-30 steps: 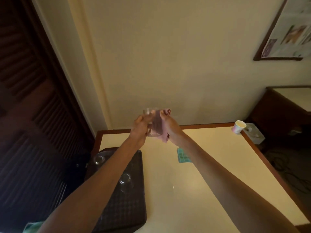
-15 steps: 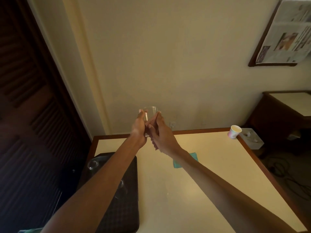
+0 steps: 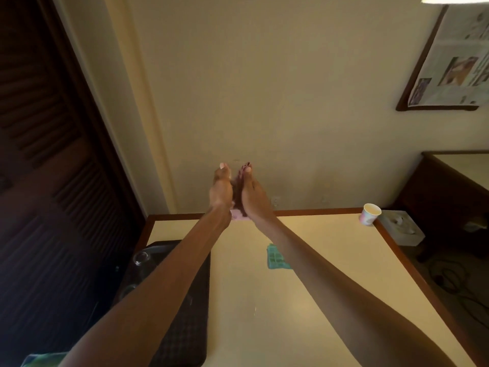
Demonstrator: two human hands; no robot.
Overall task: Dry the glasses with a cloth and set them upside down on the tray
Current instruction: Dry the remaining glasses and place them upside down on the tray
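**A:** Both hands are raised over the far edge of the table (image 3: 312,300), palms turned toward each other. Left hand (image 3: 221,190) and right hand (image 3: 252,193) are pressed close, with a pinkish cloth (image 3: 238,213) squeezed between them; a fold peeps out below the wrists and another by the right fingertips.

**B:** And the glass being dried?

**A:** I can't actually make it out. Presumably it sits between the palms inside the cloth, but the hands hide it, so I can't say what the fingers grip beyond the cloth.

**B:** What's waiting nearby?

**A:** Down to the left lies the dark tray (image 3: 185,335), under the left forearm, with a glass (image 3: 141,258) near its far corner and what looks like a second one closer in, dim. A teal cloth (image 3: 276,258) lies on the table beside the right forearm, and a paper cup (image 3: 370,213) stands at the far right corner.

**B:** How should the wiping go?

**A:** I'd say turn the glass against the cloth instead of just squeezing, push a fold down inside to the bottom, and keep bare fingers off the wiped surface. A firm but light hold; wet glass slips.
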